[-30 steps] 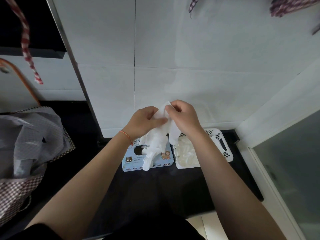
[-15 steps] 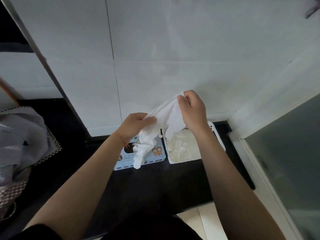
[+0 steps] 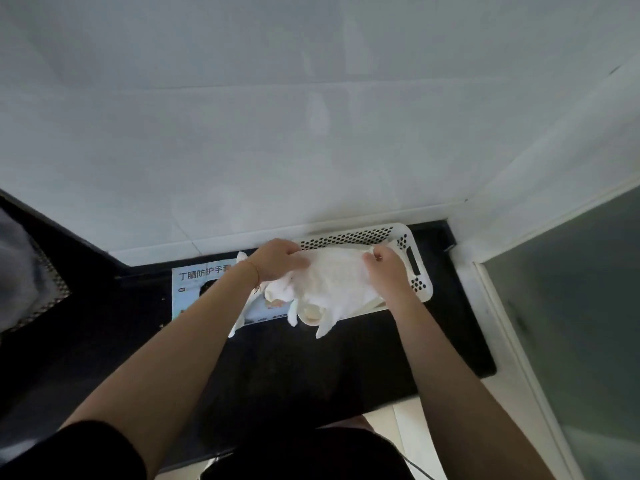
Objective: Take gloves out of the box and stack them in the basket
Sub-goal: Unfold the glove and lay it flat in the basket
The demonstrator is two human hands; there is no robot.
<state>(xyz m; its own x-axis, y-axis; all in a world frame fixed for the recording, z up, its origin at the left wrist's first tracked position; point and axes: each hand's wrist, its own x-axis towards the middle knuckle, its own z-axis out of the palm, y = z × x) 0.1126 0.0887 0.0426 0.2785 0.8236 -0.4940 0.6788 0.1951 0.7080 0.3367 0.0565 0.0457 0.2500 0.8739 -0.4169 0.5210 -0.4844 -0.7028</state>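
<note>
Both hands pinch the cuff of a white glove [image 3: 332, 285] spread over the basket [image 3: 420, 271]: the left hand [image 3: 280, 259] grasps its 9 o'clock corner, the right hand [image 3: 386, 268] its 3 o'clock corner. The glove's fingers hang over the basket's 6 o'clock rim. The box [image 3: 194, 285] lies just beside the basket, at its 9 o'clock, on the black counter [image 3: 311, 368].
</note>
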